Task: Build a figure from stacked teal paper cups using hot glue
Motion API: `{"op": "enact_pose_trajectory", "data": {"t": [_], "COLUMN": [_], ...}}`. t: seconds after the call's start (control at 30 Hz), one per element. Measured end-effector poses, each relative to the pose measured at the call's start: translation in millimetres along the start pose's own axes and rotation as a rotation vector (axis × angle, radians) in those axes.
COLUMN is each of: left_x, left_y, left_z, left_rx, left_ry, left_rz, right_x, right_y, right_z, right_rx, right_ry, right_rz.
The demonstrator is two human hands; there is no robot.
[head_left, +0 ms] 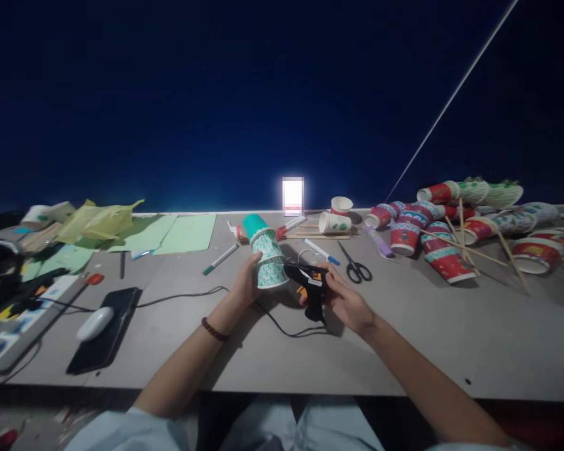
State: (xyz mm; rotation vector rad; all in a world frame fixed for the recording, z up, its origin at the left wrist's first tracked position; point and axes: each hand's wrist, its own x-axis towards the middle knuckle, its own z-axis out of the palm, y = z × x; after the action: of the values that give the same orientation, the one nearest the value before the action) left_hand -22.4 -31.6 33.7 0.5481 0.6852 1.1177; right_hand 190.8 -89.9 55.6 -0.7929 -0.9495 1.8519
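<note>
My left hand [245, 280] is closed around a chain of teal and white patterned paper cups [270, 274], tilted up and to the left over the table. In my right hand [345, 294] is a black hot glue gun [313, 283] with an orange trigger. Its nozzle points left, at the side of the lower cups; whether it touches them I cannot tell. A black cord [282, 327] runs from under the gun across the table to the left. Black-handled scissors [358, 270] lie to the right of the gun.
Joined red and patterned paper cups [446, 257] with wooden sticks [512, 260] fill the right side. Markers [220, 259] lie behind my hands. Green paper [185, 233], a yellow plastic bag [96, 222], a phone [106, 338] under a white case, and a power strip [37, 316] are at left.
</note>
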Motion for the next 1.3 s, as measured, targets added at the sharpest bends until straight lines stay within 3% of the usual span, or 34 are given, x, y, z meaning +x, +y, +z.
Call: {"op": "enact_pose_trajectory", "data": {"t": [0.43, 1.3], "left_x": [-1.4, -0.4], "left_y": [-2.5, -1.9], "left_z": [-1.6, -2.7], "left_rx": [-0.001, 0.006], "left_ry": [-0.048, 0.0], "left_rz": [-0.039, -0.044], "right_x": [0.3, -0.1], "right_y": [0.8, 3.7], "right_z": [-0.4, -4.0], "right_rx": [-0.067, -0.038], "right_ry": [0.016, -0.001], "right_rz": [-0.011, -0.047]}}
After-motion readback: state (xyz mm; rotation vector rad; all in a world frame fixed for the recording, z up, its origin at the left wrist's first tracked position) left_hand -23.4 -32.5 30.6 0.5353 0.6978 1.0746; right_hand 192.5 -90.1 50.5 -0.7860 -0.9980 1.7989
